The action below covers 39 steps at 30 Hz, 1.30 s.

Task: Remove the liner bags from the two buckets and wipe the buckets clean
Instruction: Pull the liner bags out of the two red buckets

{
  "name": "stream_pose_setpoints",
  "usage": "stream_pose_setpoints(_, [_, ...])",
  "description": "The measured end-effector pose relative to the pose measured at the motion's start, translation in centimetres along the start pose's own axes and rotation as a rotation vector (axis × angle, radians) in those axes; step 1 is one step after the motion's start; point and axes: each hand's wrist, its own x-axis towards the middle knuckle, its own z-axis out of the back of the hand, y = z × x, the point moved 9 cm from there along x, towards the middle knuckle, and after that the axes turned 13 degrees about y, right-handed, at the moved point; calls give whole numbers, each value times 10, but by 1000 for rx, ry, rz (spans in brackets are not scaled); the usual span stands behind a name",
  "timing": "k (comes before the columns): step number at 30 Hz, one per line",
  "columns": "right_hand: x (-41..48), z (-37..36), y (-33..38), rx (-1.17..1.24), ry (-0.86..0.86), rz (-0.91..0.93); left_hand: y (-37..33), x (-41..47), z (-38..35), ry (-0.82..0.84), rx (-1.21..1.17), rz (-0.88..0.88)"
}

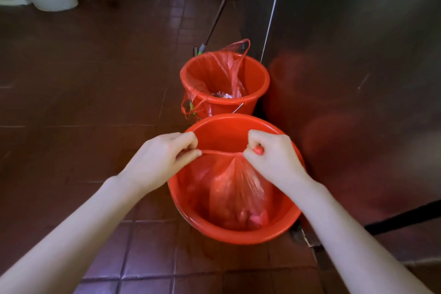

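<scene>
Tiles (pixel 83 93), reddish-brown, run beside a steel cabinet (pixel 358 55). The left hand (pixel 157 160) and right hand (pixel 274 157) each pinch the liner bag (pixel 238 193) taut over the near bucket (pixel 229 236); the far bucket (pixel 259 79) holds its own liner (pixel 214 71).

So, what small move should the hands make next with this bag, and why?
Probably lift the liner bag straight up out of the near bucket: the left hand and right hand each pinch its gathered top, pulled taut, and it is not yet out.
</scene>
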Motion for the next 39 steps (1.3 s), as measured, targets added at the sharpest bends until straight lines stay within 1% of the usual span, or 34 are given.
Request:
stream_pose_setpoints(1, [-4, 3, -14, -25, 20, -21, 6, -4, -3, 11, 14, -15])
stream_pose_setpoints(4, [-27, -4, -60, -80, 176, -203, 21, -19, -25, 126, 73, -29])
stream_pose_setpoints(6, [-37, -16, -75, -112, 251, -266, 22, -22, -42, 183, 101, -55])
stream_pose_setpoints(8, [-42, -23, -80, -128, 257, -293, 25, -21, -55, 205, 82, -34])
stream_pose_setpoints(12, [-51, -29, -70, -230, 249, -281, 27, -24, -67, 181, 13, 82])
stream_pose_setpoints(15, [-71, -36, -68, -146, 320, -305, 16, -33, -77, 204, -137, 134])
stream_pose_setpoints(17, [-94, -28, -72, -164, 268, -352, 2, -42, -86, 258, -199, 94])
stream_pose_setpoints(20, [-133, -9, -83, -244, 114, -527, -20, -59, -103, 420, -306, 20])
stream_pose_setpoints(22, [-152, -10, -90, -180, 58, -645, -30, -66, -111, 479, -289, -6])
stream_pose_setpoints(23, [-157, -13, -92, -127, 38, -672, -32, -67, -111, 464, -265, -12])
stream_pose_setpoints(27, [-150, -18, -89, -50, 9, -647, -34, -73, -105, 353, -191, 12])
stream_pose_setpoints(30, [-129, -29, -80, -16, 35, -582, -28, -91, -102, 351, -211, 51])
stream_pose_setpoints(33, [-102, -53, -62, 19, 82, -475, -12, -119, -87, 305, -244, 114])
stream_pose_setpoints(36, [-69, -84, -39, 50, 142, -349, 8, -149, -70, 219, -247, 192])
stream_pose_setpoints(39, [-31, -117, -22, 120, 275, -258, 31, -174, -56, 126, -260, 292])
